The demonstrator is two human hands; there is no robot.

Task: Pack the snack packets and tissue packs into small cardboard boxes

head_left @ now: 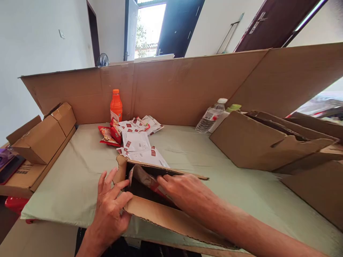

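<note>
Pinching the upper part of a brownish, see-through packet (144, 177) with red on it, we have our right hand (184, 187) down inside an open cardboard box (158, 212); its fingers are curled over the packet, though its thumb is hidden. Our left hand (111, 207) has its fingers spread at the box's left end, thumb on the near flap and forefinger just beside the packet's end; whether that forefinger touches it, we cannot tell. The packet lies tilted between the box's long walls.

We judge it light and soft, with a slick film that could slide or crinkle under a loose grip. What it holds is unclear, so we would treat it as crushable: hold the film near its edge, fingers flat, rather than squeeze the middle. The box looks stiff along its walls but likely bends at the flaps, so its corner is the firmer hold. Beyond it, white packets (136, 141) lie piled on the pale cloth (184, 150), near an upright orange bottle (116, 106).
</note>
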